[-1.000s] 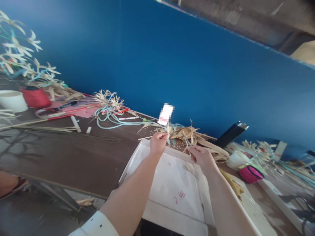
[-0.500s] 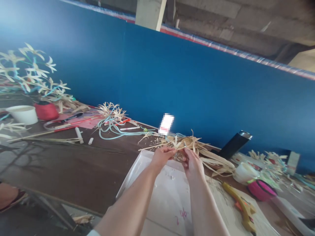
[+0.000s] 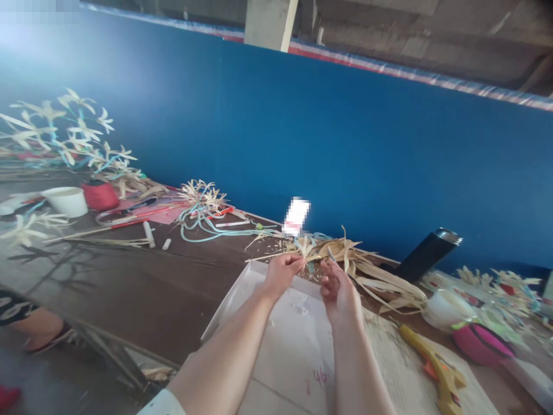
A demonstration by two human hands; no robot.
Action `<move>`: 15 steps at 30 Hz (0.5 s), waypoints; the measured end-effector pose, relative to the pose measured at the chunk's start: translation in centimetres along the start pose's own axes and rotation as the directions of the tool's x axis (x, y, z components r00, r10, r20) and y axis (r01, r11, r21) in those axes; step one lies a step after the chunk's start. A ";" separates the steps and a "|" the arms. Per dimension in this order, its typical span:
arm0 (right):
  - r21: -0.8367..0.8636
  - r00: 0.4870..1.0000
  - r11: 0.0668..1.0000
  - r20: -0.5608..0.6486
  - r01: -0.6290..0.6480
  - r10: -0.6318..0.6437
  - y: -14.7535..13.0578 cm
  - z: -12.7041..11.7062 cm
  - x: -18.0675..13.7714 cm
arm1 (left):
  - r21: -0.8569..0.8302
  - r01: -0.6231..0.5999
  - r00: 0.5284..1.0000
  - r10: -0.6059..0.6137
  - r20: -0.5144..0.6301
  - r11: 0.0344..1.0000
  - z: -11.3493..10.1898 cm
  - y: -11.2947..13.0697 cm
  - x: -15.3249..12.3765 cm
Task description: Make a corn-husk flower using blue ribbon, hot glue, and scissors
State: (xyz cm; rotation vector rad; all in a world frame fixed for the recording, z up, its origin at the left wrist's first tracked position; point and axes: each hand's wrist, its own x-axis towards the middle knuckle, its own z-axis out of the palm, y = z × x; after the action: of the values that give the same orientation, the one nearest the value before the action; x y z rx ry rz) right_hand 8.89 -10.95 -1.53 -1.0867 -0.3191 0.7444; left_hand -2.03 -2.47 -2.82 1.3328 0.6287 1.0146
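Both my hands are raised over the far edge of a white board (image 3: 259, 288) lying on the brown table (image 3: 142, 288). My left hand (image 3: 280, 273) is closed in a pinch on a small dried straw flower (image 3: 306, 249) with pale petals. My right hand (image 3: 337, 288) is curled shut close beside it, and a thin pale strip (image 3: 332, 255) sticks up from its fingers. A heap of dried straw leaves (image 3: 371, 268) lies just behind both hands.
A yellow glue gun (image 3: 434, 363) lies on the board's right. A black flask (image 3: 425, 253), a white cup (image 3: 444, 308) and a pink pouch (image 3: 481, 343) sit further right. Teal cords (image 3: 203, 222), straw flowers (image 3: 69, 132), a red spool (image 3: 100, 195) and a white bowl (image 3: 68, 200) lie left. A blue wall (image 3: 345, 144) backs the table.
My hands have come together from apart, the right one closing in beside the left at the flower. The view has tilted up and shifted, bringing the glue gun into sight.
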 end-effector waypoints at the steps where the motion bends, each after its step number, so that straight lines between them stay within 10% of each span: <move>1: 0.004 1.000 1.000 -0.018 0.005 -0.005 0.0 0.0 -0.1 | 0.007 -0.006 1.000 0.006 -0.013 1.000 0.0 0.0 0.0; 15: -0.208 0.992 0.972 0.085 0.108 -0.092 1.3 1.0 -0.3 | 0.111 -0.068 0.996 0.061 0.065 0.992 0.2 0.0 -0.7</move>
State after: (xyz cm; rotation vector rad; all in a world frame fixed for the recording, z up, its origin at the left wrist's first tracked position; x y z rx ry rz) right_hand 7.55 -10.14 -2.17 -1.2365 -0.5229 0.6725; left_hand -2.16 -3.18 -2.93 1.4864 0.6065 0.9984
